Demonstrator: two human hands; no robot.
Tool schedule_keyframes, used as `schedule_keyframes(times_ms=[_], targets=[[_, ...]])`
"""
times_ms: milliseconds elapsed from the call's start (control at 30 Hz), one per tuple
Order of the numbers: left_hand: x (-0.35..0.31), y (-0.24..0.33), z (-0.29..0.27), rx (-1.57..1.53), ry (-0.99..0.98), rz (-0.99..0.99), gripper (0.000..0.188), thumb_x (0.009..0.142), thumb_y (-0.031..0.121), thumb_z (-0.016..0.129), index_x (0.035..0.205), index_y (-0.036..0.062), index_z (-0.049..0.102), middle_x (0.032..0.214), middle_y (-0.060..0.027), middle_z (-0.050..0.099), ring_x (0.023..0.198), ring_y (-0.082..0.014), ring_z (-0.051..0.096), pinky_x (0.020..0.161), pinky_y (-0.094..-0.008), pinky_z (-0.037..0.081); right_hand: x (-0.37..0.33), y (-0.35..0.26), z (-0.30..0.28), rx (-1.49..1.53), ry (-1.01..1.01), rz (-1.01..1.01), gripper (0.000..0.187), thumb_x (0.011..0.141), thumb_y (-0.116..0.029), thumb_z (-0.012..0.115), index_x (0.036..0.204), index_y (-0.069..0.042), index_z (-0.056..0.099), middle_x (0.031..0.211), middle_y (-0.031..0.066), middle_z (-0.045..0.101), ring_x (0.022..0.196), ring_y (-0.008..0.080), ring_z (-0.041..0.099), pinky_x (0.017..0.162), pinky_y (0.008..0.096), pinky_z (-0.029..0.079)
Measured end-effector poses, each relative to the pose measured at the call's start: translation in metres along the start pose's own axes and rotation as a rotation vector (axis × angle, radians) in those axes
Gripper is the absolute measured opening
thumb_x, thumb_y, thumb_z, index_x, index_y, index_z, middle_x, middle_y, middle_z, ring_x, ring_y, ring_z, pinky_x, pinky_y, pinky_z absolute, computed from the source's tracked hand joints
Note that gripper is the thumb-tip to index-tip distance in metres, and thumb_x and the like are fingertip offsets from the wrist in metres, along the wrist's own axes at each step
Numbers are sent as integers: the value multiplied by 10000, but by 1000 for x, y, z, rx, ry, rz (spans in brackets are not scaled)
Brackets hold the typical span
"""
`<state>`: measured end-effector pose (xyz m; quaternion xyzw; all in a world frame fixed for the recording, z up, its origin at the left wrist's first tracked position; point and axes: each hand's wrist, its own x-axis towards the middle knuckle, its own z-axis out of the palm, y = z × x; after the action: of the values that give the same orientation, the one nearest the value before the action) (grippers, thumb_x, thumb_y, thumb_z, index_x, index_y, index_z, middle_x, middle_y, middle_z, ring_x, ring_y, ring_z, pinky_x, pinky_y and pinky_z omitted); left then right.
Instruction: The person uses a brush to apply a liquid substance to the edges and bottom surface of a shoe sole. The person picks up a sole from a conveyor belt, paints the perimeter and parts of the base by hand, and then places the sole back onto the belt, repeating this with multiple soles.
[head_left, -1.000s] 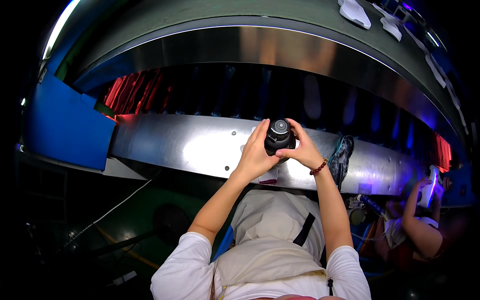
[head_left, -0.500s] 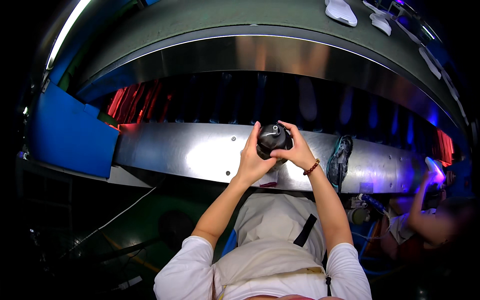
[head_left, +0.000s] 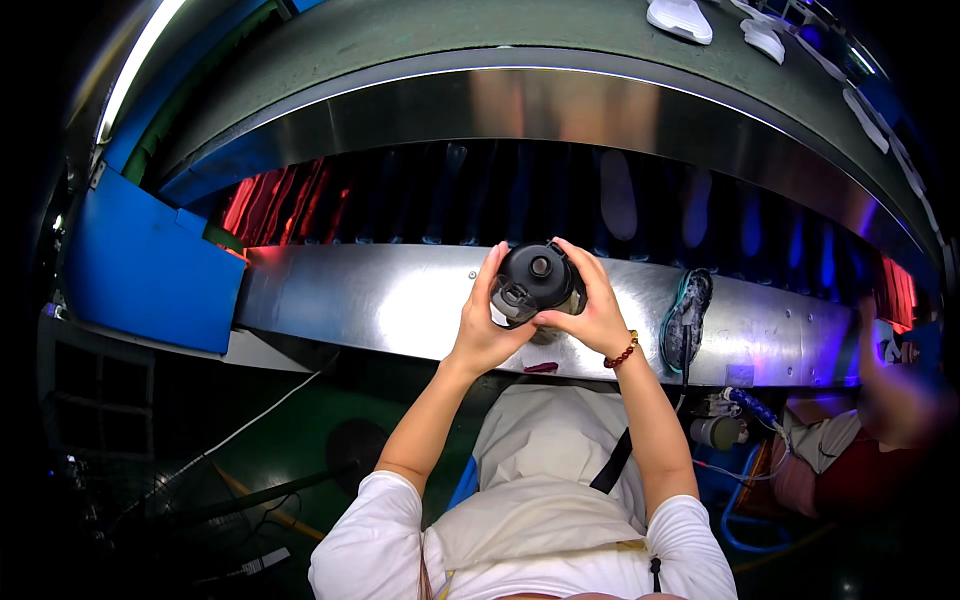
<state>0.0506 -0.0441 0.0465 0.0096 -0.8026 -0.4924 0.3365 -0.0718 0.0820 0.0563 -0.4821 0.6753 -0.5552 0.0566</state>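
Note:
Between both my hands is a drinking bottle with a black lid (head_left: pixel 541 272), held upright over the metal ledge (head_left: pixel 400 300). Its round spout shows in the middle of the lid, and a clear flip cover hangs off the near-left side. My left hand (head_left: pixel 482 325) wraps round the bottle's left side. The right side is gripped by my right hand (head_left: pixel 597 312), with a beaded bracelet at the wrist. The bottle's body is mostly hidden under the lid and my fingers. To the right lies a dark shoe piece with teal edging (head_left: pixel 686 320).
A small dark-red item (head_left: pixel 541 367) lies at the ledge's near edge. Beyond the ledge runs a dark slot with red glow (head_left: pixel 285 205) at its ends. White shoe soles (head_left: pixel 680 20) rest on the green belt (head_left: pixel 400 35). Another person (head_left: pixel 890 400) sits at the right.
The bottle's flip cover has opened, and the spout now shows. The bottle looks larger in view. At the right, the other person's arm has moved.

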Motion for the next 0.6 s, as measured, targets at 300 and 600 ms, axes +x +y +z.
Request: schedule_keyframes(times_ms=[300, 600], targets=[[18, -1, -1, -45, 81, -174, 879, 597, 11, 692, 1328, 2, 204, 1322, -203, 327, 1233, -283, 334, 1000, -340, 291, 15, 15, 6, -68, 8, 40, 787, 580, -300, 768, 1235, -47, 415, 1195, 161, 447, 1142, 293, 398, 954, 369, 324], [14, -4, 7, -59, -19, -377, 902, 598, 47, 722, 1328, 32, 192, 1299, -187, 346, 1182, -264, 390, 981, -353, 319, 3, 25, 1, -29, -52, 190, 724, 607, -300, 755, 1196, -18, 442, 1169, 154, 469, 1103, 286, 441, 934, 359, 357]])
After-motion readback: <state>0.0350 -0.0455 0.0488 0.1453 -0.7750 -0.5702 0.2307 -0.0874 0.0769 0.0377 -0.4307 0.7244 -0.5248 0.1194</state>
